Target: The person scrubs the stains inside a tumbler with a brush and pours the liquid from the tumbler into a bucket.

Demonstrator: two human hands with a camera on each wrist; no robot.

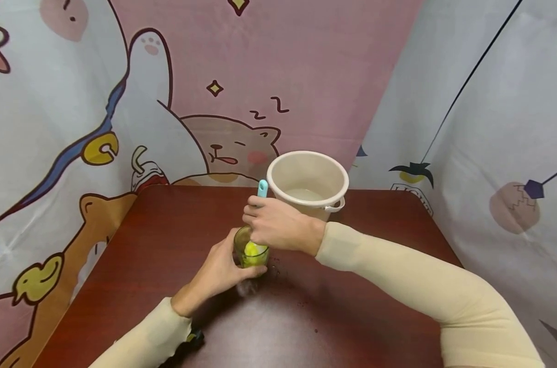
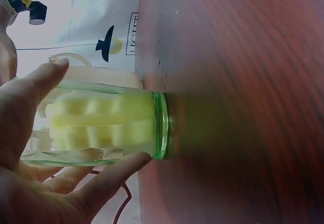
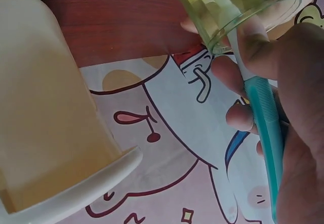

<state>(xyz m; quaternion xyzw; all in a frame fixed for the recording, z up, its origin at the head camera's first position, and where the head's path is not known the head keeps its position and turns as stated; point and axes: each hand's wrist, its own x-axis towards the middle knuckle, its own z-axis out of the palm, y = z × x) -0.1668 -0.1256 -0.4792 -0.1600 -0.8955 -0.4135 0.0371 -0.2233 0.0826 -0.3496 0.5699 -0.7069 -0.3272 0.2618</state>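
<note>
My left hand (image 1: 218, 271) grips a clear greenish drinking glass (image 2: 161, 125) around its side, thumb on the near side. The glass's base is close over the table in the left wrist view. Inside the glass sits the yellow, bumpy sponge head (image 2: 104, 122) of a cup brush. My right hand (image 1: 278, 223) holds that brush by its teal and white handle (image 3: 266, 115), fingers curled round it just above the glass's rim. The handle's teal end (image 1: 262, 188) sticks up past the right hand. Part of the sponge is hidden behind the right hand in the head view.
A cream plastic bucket (image 1: 306, 171) with a side handle stands at the back of the dark red table (image 1: 177, 230), just beyond the right hand. Small water drops (image 1: 278, 272) dot the tabletop near the glass. A printed cartoon curtain (image 1: 306, 76) hangs behind and at both sides.
</note>
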